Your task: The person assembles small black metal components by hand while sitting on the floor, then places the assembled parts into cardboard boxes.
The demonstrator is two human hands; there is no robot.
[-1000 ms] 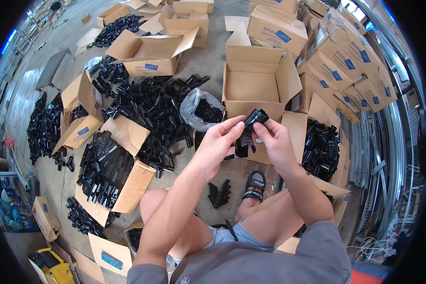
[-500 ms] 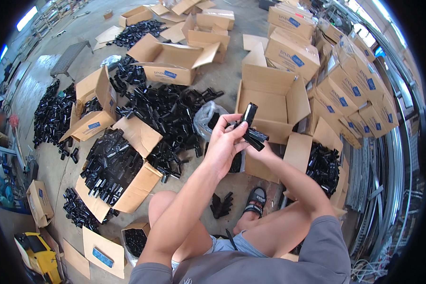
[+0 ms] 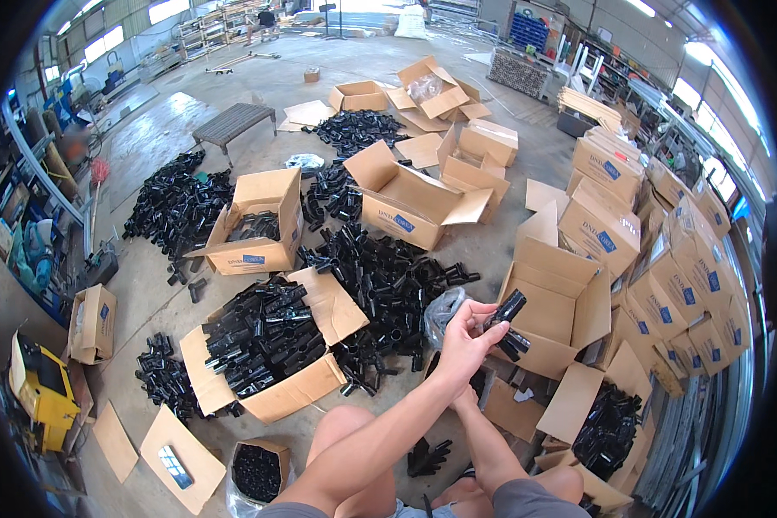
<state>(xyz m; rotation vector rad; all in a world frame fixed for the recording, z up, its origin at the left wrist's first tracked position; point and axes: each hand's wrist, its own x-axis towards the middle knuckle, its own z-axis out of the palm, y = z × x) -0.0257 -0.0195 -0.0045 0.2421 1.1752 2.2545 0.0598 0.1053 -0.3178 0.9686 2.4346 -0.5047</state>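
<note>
My left hand [image 3: 466,339] is raised in front of the open box, closed around black plastic pipe fittings [image 3: 511,307]; one tube points up and right, with another piece below it. Lower down, my right hand [image 3: 464,398] reaches forward beside my left forearm. Its fingers are hidden, so what it touches does not show. Close to it are a clear plastic bag [image 3: 441,319] and a dark opening that I cannot make out fully. Several black fittings [image 3: 428,456] lie in a small group on the floor between my legs.
A large open carton [image 3: 551,306] stands beyond my hands. Cartons full of fittings [image 3: 263,337] and loose heaps [image 3: 380,302] spread to the left. At the right are another filled carton [image 3: 609,432] and stacked closed boxes [image 3: 678,268]. A phone [image 3: 174,466] lies on cardboard.
The view has tilted up and turned left, showing more of the hall. My right hand has come away from the fittings and dropped lower; my left hand still holds them.
</note>
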